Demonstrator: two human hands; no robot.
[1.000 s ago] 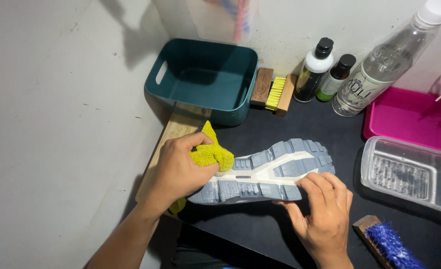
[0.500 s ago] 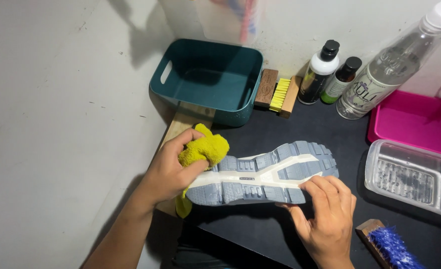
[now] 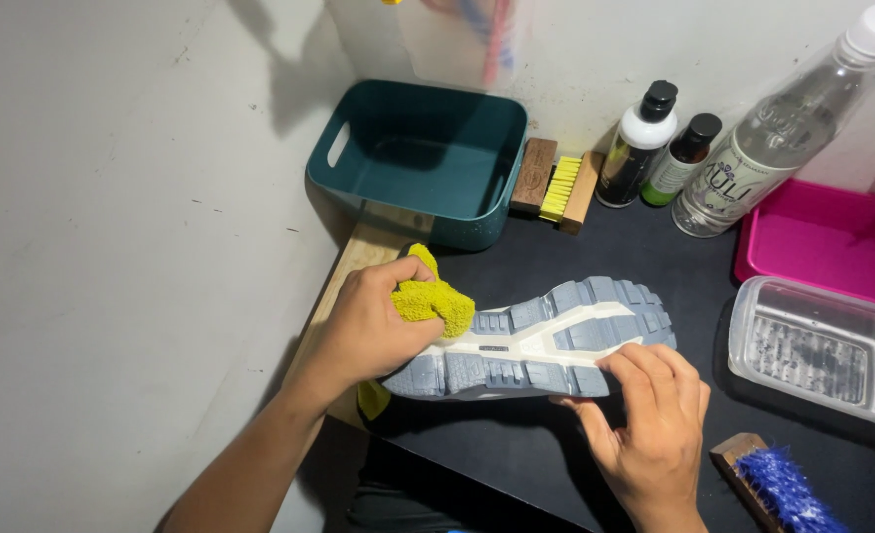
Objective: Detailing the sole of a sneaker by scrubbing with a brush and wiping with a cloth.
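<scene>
Shoe lies sole-up near the middle of the dark tabletop, heel to the left, toe to the right. Left hand is closed around a bunched yellow cloth, pressing it on the heel end of the sole. Right hand has fingers curled over the near edge of the sole, steadying it — a hold, not a full fist.

Progress, as a judgement: wiping is underway at the heel; the grey tread lugs and white midsection look fairly clean already, but whether the toe end has been wiped can't be told.

Materials: sole is blocky grey-blue rubber with a smooth white centre strip; cloth is fuzzy microfibre. Far left, a teal plastic bin, rounded corners, handle slot. Beside it a wooden brush with yellow bristles. Far right — two dark-capped bottles and a clear plastic bottle. Right edge: pink tray, clear ridged container, blue-bristled brush near.
</scene>
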